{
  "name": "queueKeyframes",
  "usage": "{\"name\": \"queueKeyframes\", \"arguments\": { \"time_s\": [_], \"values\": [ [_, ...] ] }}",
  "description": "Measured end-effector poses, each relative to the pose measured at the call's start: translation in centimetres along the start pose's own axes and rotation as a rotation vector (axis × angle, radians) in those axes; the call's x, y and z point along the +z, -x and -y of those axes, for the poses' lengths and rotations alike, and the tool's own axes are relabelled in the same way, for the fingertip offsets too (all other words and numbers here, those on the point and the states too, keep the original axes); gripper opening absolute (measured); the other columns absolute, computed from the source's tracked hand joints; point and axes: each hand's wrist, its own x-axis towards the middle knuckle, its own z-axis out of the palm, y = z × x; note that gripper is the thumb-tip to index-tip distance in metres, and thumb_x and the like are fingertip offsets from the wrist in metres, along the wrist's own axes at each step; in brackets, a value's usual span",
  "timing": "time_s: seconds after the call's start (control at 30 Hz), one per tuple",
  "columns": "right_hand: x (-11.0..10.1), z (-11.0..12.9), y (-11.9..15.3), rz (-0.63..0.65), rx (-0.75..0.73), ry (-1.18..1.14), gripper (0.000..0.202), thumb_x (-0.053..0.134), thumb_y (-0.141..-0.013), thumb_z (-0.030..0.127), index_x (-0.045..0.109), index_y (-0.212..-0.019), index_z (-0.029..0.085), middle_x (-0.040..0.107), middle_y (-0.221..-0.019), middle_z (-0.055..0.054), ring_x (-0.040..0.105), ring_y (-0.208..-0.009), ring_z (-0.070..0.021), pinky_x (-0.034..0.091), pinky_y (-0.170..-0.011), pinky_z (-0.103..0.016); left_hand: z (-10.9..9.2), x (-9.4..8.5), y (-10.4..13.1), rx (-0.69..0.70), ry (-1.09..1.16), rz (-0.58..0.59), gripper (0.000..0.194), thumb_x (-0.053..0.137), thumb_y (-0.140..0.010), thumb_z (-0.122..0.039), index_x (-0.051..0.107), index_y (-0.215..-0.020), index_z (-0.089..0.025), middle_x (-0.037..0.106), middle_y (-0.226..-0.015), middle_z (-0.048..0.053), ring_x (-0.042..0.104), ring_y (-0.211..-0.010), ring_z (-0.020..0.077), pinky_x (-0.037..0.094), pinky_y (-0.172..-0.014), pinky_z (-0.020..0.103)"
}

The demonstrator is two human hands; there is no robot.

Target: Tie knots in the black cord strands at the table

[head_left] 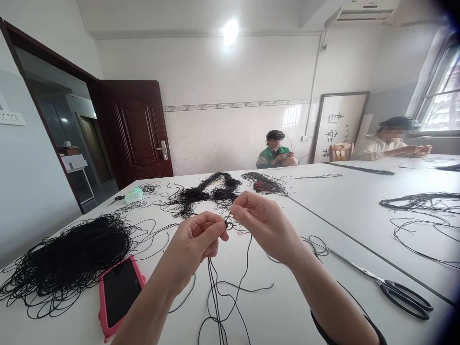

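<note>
Thin black cord [214,292] hangs in several strands below my hands and trails over the white table. My left hand [201,235] pinches it between thumb and forefinger, where a small loop or knot shows at the fingertips. Just to the right and slightly higher, my right hand [260,220] is closed on a short length of the same cord, which runs taut between the two hands. The exact form of the knot is too small to tell. Behind my hands lie tangled heaps of black cord [194,194].
A big pile of black cord [79,254] and a pink-cased phone or tablet [120,294] lie at left. Black-handled scissors [402,292] lie at right. A pale green object [133,195] sits at the far left edge. Two people [276,153] sit across the room.
</note>
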Motion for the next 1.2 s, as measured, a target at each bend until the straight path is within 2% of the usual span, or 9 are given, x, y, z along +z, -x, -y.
{"name": "queueKeyframes", "arguments": {
  "time_s": [0.27, 0.63, 0.8, 1.0, 1.1, 1.13, 1.2],
  "values": [
    [0.4, 0.3, 0.1, -0.050, -0.032, 0.034, 0.021, 0.045, -0.083, 0.028, 0.046, -0.064, 0.018, 0.044, -0.059, 0.004, 0.038, -0.056, -0.0083, 0.031, -0.051, -0.023, -0.2, 0.2, 0.2, -0.023, -0.028, -0.004, 0.016, 0.065, -0.075, -0.029, 0.058, -0.068, -0.016, 0.055, -0.060, -0.003, 0.031, -0.044, 0.0012, 0.024, -0.045, 0.018],
    [-0.3, 0.1, -0.1, -0.129, -0.053, 0.056, 0.021, 0.046, -0.082, 0.027, 0.045, -0.063, 0.018, 0.041, -0.057, 0.003, 0.035, -0.056, -0.0087, 0.030, -0.051, -0.023, -0.2, 0.7, 0.3, -0.075, -0.090, 0.017, 0.015, 0.064, -0.073, -0.027, 0.058, -0.064, -0.017, 0.055, -0.057, -0.003, 0.031, -0.043, 0.0022, 0.024, -0.046, 0.019],
    [0.0, 0.1, 0.0, -0.157, -0.075, 0.066, 0.021, 0.046, -0.084, 0.028, 0.046, -0.066, 0.018, 0.046, -0.062, 0.002, 0.038, -0.060, -0.0096, 0.032, -0.050, -0.022, -0.1, 0.7, 0.3, -0.101, -0.119, 0.064, 0.014, 0.062, -0.075, -0.027, 0.059, -0.065, -0.017, 0.055, -0.057, -0.003, 0.032, -0.043, 0.0022, 0.025, -0.046, 0.019],
    [1.0, -0.8, -0.2, -0.190, -0.101, 0.168, 0.025, 0.042, -0.089, 0.036, 0.048, -0.071, 0.019, 0.053, -0.068, 0.000, 0.047, -0.064, -0.0115, 0.035, -0.048, -0.022, -0.2, -0.1, 0.2, -0.138, -0.147, 0.169, 0.019, 0.061, -0.078, -0.030, 0.058, -0.067, -0.015, 0.056, -0.064, -0.002, 0.034, -0.045, 0.0020, 0.026, -0.048, 0.019],
    [1.3, -1.1, -0.2, -0.221, -0.098, 0.214, 0.018, 0.045, -0.089, 0.034, 0.053, -0.081, 0.019, 0.059, -0.083, -0.003, 0.053, -0.078, -0.0155, 0.040, -0.057, -0.026, 0.1, -0.2, 0.1, -0.137, -0.089, 0.165, 0.025, 0.059, -0.081, -0.032, 0.057, -0.065, -0.013, 0.054, -0.063, -0.001, 0.040, -0.050, 0.0037, 0.030, -0.051, 0.019],
    [1.4, -1.1, 0.0, -0.257, -0.108, 0.235, 0.015, 0.049, -0.087, 0.034, 0.054, -0.089, 0.019, 0.060, -0.092, -0.005, 0.054, -0.086, -0.0172, 0.043, -0.063, -0.028, 0.2, -0.2, 0.0, -0.131, -0.023, 0.142, 0.026, 0.059, -0.081, -0.033, 0.058, -0.066, -0.013, 0.055, -0.065, 0.000, 0.043, -0.053, 0.0046, 0.033, -0.054, 0.020],
    [1.4, -0.6, 0.5, -0.336, -0.167, 0.283, 0.023, 0.057, -0.083, 0.033, 0.052, -0.101, 0.021, 0.057, -0.105, -0.006, 0.053, -0.097, -0.0189, 0.045, -0.074, -0.032, 0.3, -0.1, -0.1, -0.116, 0.158, 0.059, 0.024, 0.060, -0.081, -0.034, 0.060, -0.070, -0.013, 0.059, -0.073, 0.002, 0.051, -0.061, 0.0072, 0.038, -0.060, 0.022]
  ]
}}
